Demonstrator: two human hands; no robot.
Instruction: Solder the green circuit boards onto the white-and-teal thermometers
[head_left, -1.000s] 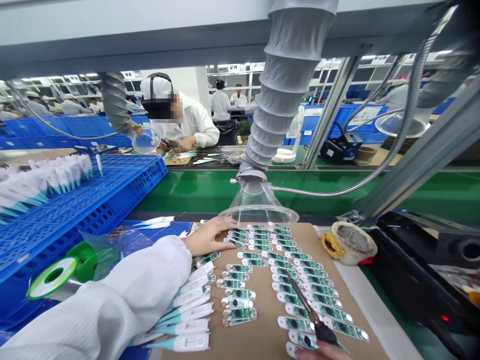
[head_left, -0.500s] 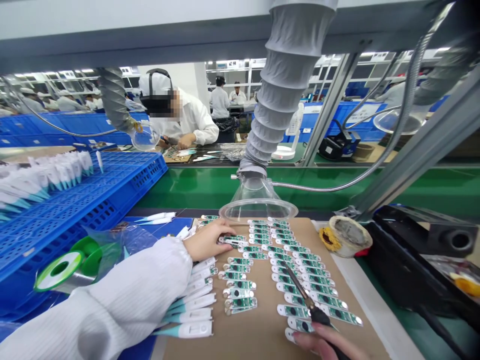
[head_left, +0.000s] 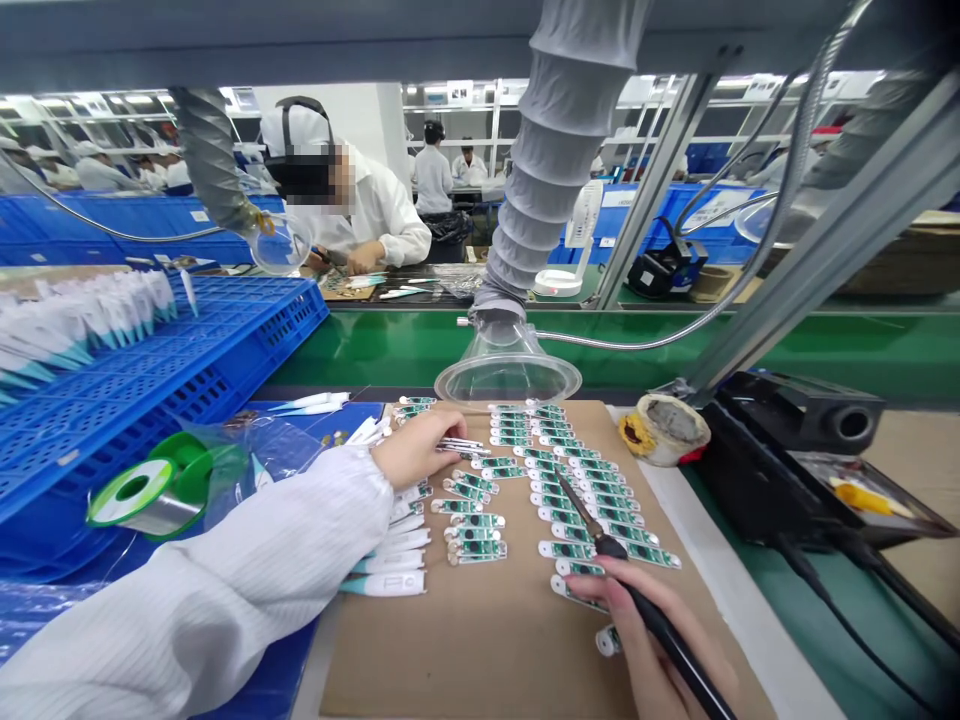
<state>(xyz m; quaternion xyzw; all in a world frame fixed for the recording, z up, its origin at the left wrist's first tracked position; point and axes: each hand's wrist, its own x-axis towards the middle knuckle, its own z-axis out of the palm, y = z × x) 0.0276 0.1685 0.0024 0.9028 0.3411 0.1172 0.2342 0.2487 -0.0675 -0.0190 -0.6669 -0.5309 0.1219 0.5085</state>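
My left hand (head_left: 417, 448) reaches to the far middle of a brown cardboard sheet (head_left: 457, 650). Its fingers are closed on a small stack of thin circuit boards (head_left: 463, 446), seen edge-on. In my right hand (head_left: 649, 635), at the near right, is a soldering iron (head_left: 664, 625) with a black handle. Its metal tip points forward and left, over rows of green circuit boards (head_left: 568, 550) with white round ends. Shorter boards (head_left: 478, 549) lie in a column left of these. White-and-teal thermometers (head_left: 390, 583) line the left edge, partly under my sleeve.
A clear fume hood (head_left: 508, 380) hangs over the sheet's far edge. At left stand a blue crate (head_left: 247, 345) with many thermometers and a solder spool (head_left: 135, 490). On the right are a round sponge holder (head_left: 664, 430) and a black box (head_left: 772, 480). A co-worker (head_left: 367, 210) sits opposite.
The view has shifted, and the scene sits higher in the picture. The boards in my left hand now show edge-on as a stack. More of my right hand and the soldering iron's handle shows.
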